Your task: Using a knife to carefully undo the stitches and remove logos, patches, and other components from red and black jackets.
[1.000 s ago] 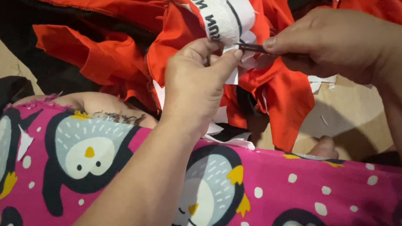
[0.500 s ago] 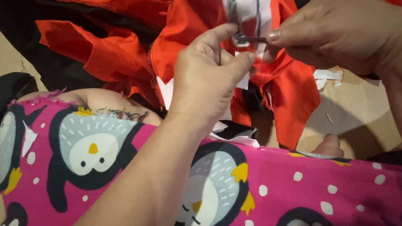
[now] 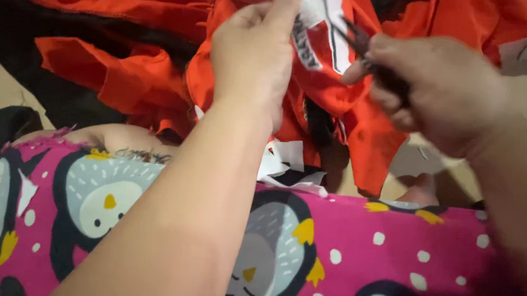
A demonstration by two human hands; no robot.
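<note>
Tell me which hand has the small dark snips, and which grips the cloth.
The right hand holds the dark snips, blades pointing at the white patch. The left hand only pinches the orange garment beside that patch.

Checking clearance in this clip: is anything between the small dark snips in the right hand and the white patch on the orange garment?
Nothing visible. The snips in the right hand point across open orange garment toward the white patch, which the left hand holds from the other side.
</note>
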